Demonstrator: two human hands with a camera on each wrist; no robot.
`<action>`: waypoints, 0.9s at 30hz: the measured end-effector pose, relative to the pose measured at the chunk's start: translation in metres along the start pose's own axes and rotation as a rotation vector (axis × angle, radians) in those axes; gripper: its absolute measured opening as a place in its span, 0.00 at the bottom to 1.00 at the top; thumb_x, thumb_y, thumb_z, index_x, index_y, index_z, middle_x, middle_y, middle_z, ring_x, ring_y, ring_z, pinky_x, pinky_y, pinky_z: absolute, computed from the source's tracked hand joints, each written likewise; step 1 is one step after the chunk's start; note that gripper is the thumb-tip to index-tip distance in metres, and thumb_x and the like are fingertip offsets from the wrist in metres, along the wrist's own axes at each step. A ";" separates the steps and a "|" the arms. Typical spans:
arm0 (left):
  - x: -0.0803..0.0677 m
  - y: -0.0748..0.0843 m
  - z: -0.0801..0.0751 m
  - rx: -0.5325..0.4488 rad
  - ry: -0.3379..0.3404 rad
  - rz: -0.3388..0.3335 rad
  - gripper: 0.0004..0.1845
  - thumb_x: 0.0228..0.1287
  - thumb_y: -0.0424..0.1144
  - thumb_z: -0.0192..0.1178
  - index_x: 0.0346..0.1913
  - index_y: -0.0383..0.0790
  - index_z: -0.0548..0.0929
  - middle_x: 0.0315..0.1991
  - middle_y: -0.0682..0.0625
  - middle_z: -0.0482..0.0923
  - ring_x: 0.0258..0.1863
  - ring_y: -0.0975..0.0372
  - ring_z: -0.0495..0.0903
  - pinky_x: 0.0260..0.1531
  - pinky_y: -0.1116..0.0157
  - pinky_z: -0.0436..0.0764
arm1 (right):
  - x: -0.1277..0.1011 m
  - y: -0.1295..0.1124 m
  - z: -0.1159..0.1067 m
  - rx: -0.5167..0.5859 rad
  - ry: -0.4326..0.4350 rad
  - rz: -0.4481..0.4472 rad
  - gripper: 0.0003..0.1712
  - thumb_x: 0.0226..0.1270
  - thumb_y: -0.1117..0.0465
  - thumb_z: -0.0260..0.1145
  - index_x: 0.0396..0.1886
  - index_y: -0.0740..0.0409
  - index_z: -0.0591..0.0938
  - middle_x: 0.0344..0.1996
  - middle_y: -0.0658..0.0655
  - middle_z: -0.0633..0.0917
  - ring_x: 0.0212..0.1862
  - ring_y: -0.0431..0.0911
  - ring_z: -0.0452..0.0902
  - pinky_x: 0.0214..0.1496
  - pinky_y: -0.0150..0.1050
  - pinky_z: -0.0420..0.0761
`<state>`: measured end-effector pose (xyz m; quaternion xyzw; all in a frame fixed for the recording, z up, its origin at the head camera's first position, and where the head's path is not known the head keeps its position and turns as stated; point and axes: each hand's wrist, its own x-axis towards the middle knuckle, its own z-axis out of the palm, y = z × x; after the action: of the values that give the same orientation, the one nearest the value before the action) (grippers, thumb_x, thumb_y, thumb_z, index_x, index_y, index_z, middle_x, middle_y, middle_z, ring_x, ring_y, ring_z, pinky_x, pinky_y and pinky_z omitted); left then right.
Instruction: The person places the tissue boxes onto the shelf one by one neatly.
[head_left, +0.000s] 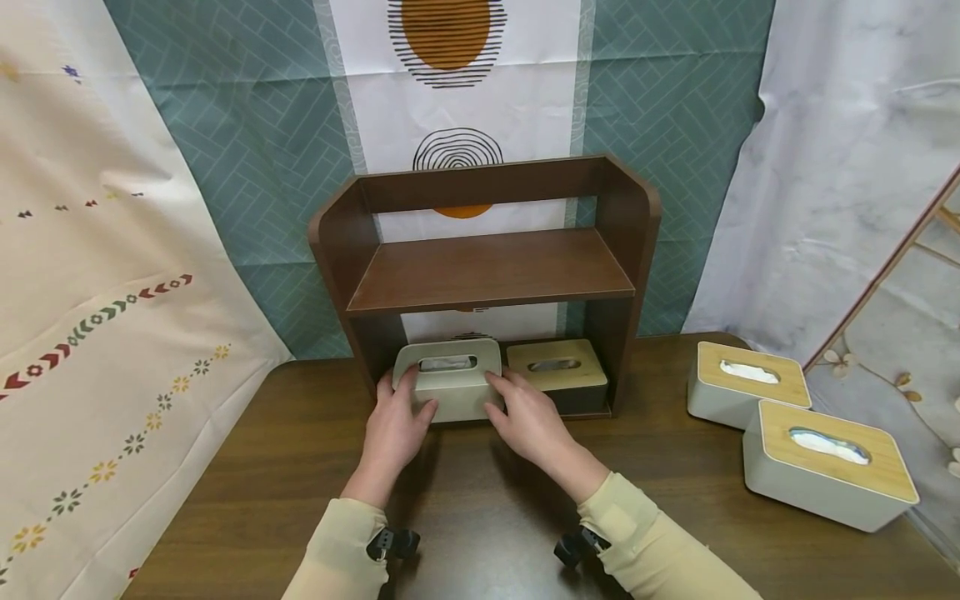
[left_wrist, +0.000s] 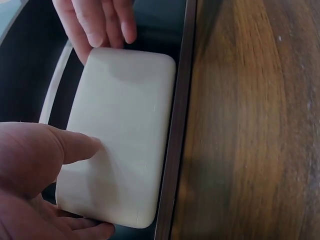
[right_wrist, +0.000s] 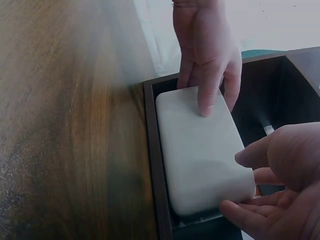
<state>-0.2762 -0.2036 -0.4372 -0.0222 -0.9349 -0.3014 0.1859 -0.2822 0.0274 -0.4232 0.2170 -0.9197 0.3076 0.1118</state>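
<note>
A pale grey tissue box (head_left: pixel 459 402) with a slotted top sits in the lower left of the brown shelf unit (head_left: pixel 487 271). My left hand (head_left: pixel 393 429) grips its left end, the thumb against the front face and the fingers round the side. At the right end my right hand (head_left: pixel 531 421) holds it, thumb at the front, fingers at the side. In the left wrist view the smooth front of the box (left_wrist: pixel 117 135) shows between both hands. Right beside it stands a dark tissue box (head_left: pixel 570 383) with a wooden lid.
Two light tissue boxes with wooden lids, a rear one (head_left: pixel 723 400) and a nearer one (head_left: pixel 817 479), stand on the wooden table (head_left: pixel 247 500) at the right. The shelf's upper board (head_left: pixel 487 267) overhangs the grey box. A patterned cloth (head_left: pixel 240 125) hangs behind.
</note>
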 end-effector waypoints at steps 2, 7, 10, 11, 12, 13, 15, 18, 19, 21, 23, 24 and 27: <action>0.000 0.000 0.001 0.015 0.006 0.007 0.35 0.76 0.40 0.72 0.80 0.38 0.73 0.78 0.25 0.62 0.60 0.26 0.81 0.58 0.32 0.81 | 0.000 0.000 0.001 -0.003 -0.002 -0.004 0.29 0.81 0.60 0.71 0.76 0.63 0.80 0.73 0.73 0.78 0.71 0.66 0.79 0.65 0.64 0.82; 0.001 0.001 0.000 0.063 0.012 0.006 0.35 0.75 0.41 0.73 0.80 0.40 0.74 0.81 0.26 0.60 0.59 0.27 0.82 0.55 0.32 0.82 | 0.001 0.000 0.002 -0.007 -0.013 0.004 0.30 0.82 0.60 0.71 0.78 0.62 0.78 0.74 0.73 0.77 0.71 0.66 0.79 0.65 0.63 0.82; 0.001 0.002 -0.001 0.106 0.005 -0.005 0.36 0.75 0.42 0.73 0.81 0.42 0.74 0.82 0.28 0.60 0.54 0.27 0.84 0.52 0.32 0.83 | 0.001 0.001 0.003 -0.009 -0.019 0.006 0.31 0.82 0.59 0.71 0.79 0.62 0.78 0.74 0.73 0.76 0.71 0.66 0.79 0.66 0.63 0.82; 0.001 0.003 -0.002 0.119 -0.001 -0.010 0.36 0.75 0.43 0.73 0.81 0.42 0.74 0.82 0.28 0.59 0.52 0.27 0.85 0.51 0.32 0.83 | 0.001 0.001 0.003 -0.009 -0.021 0.007 0.31 0.82 0.59 0.70 0.79 0.62 0.77 0.75 0.73 0.76 0.71 0.66 0.79 0.66 0.63 0.82; 0.001 0.003 -0.002 0.129 -0.003 -0.012 0.36 0.75 0.43 0.73 0.81 0.43 0.74 0.83 0.28 0.60 0.50 0.27 0.85 0.50 0.32 0.83 | 0.001 0.001 0.003 -0.004 -0.022 0.006 0.31 0.82 0.59 0.71 0.79 0.62 0.77 0.75 0.73 0.76 0.71 0.66 0.78 0.66 0.63 0.82; 0.001 0.003 -0.002 0.137 -0.004 -0.014 0.36 0.75 0.43 0.73 0.81 0.43 0.74 0.83 0.29 0.60 0.50 0.27 0.86 0.49 0.32 0.83 | 0.001 0.001 0.003 0.005 -0.022 0.003 0.31 0.82 0.59 0.71 0.79 0.63 0.77 0.75 0.74 0.76 0.71 0.67 0.78 0.66 0.63 0.81; 0.000 0.004 -0.003 0.145 -0.008 -0.018 0.36 0.76 0.43 0.72 0.81 0.43 0.74 0.83 0.29 0.60 0.48 0.27 0.86 0.49 0.32 0.83 | 0.000 0.002 0.004 0.022 -0.022 -0.003 0.32 0.81 0.59 0.71 0.79 0.63 0.77 0.75 0.74 0.75 0.71 0.68 0.78 0.66 0.65 0.81; 0.000 0.004 -0.003 0.144 -0.006 -0.023 0.35 0.76 0.42 0.72 0.81 0.42 0.74 0.82 0.28 0.60 0.46 0.27 0.86 0.48 0.32 0.84 | 0.001 0.010 0.009 0.027 -0.008 -0.029 0.32 0.83 0.56 0.69 0.80 0.62 0.76 0.74 0.75 0.75 0.71 0.69 0.78 0.65 0.66 0.81; 0.000 0.004 -0.003 0.142 -0.002 -0.023 0.35 0.76 0.42 0.72 0.81 0.41 0.74 0.81 0.28 0.60 0.45 0.27 0.86 0.48 0.32 0.84 | 0.001 0.011 0.010 0.030 -0.007 -0.033 0.32 0.83 0.56 0.69 0.80 0.62 0.76 0.74 0.75 0.75 0.71 0.69 0.78 0.65 0.67 0.81; -0.001 0.004 -0.003 0.135 0.005 -0.023 0.35 0.76 0.41 0.72 0.81 0.41 0.74 0.80 0.28 0.61 0.42 0.27 0.86 0.46 0.32 0.84 | 0.003 0.018 0.016 0.014 0.000 -0.049 0.33 0.84 0.53 0.67 0.81 0.60 0.75 0.75 0.75 0.75 0.71 0.69 0.78 0.65 0.66 0.81; -0.001 0.004 -0.002 0.129 0.012 -0.019 0.34 0.76 0.41 0.72 0.80 0.40 0.74 0.79 0.27 0.61 0.39 0.28 0.86 0.45 0.32 0.84 | 0.003 0.018 0.016 0.013 -0.004 -0.049 0.33 0.85 0.53 0.67 0.82 0.60 0.75 0.75 0.75 0.75 0.71 0.69 0.77 0.65 0.66 0.81; -0.001 0.003 -0.002 0.129 0.016 -0.016 0.34 0.76 0.41 0.72 0.80 0.40 0.74 0.79 0.27 0.61 0.38 0.28 0.86 0.43 0.33 0.85 | 0.002 0.014 0.012 0.038 -0.014 -0.040 0.33 0.84 0.55 0.68 0.81 0.61 0.75 0.76 0.75 0.74 0.72 0.69 0.76 0.67 0.66 0.80; -0.002 0.002 -0.001 0.133 0.023 -0.003 0.34 0.76 0.41 0.71 0.80 0.39 0.74 0.78 0.27 0.62 0.34 0.30 0.86 0.40 0.34 0.85 | 0.002 0.011 0.009 0.054 -0.029 -0.027 0.33 0.83 0.57 0.69 0.81 0.62 0.75 0.77 0.76 0.73 0.74 0.69 0.75 0.69 0.66 0.79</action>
<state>-0.2736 -0.2023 -0.4357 -0.0052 -0.9506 -0.2393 0.1975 -0.2893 0.0290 -0.4350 0.2368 -0.9096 0.3275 0.0965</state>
